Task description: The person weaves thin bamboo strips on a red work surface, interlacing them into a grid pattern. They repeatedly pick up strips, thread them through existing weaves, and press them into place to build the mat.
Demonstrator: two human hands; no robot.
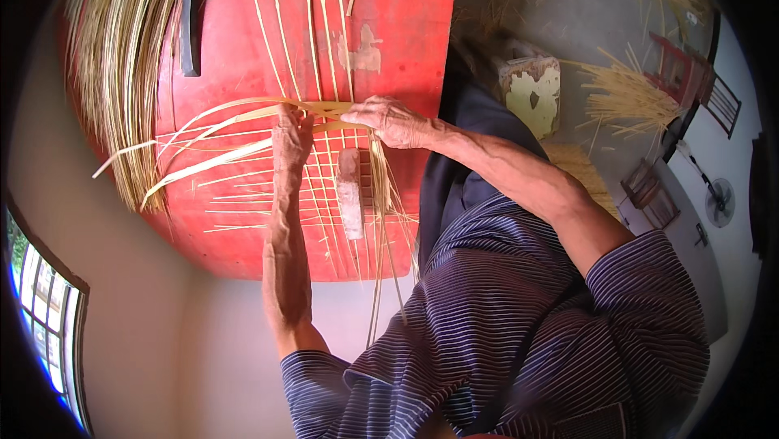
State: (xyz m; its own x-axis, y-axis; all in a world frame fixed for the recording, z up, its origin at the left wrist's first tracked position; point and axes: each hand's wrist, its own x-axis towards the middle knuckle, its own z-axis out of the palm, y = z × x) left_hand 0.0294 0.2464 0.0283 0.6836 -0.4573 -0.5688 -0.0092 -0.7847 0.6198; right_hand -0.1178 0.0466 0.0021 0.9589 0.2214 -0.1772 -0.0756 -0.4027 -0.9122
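Observation:
My left hand is closed around pale bamboo strips whose loose ends fan out to its left. Close beside it, my right hand pinches the same group of strips near the crossing point. Below the hands lies an open woven lattice of thin bamboo strips, its ends sticking out to the left. Long upright strips run away from the lattice across the red tabletop. A whitish, brick-like block rests on the weave. More loose strips hang over the near edge by my body.
A thick bundle of thin strips lies along the table's left side, next to a dark, flat, curved tool. On the floor at right are a worn, peeling block, a heap of split strips and a fan.

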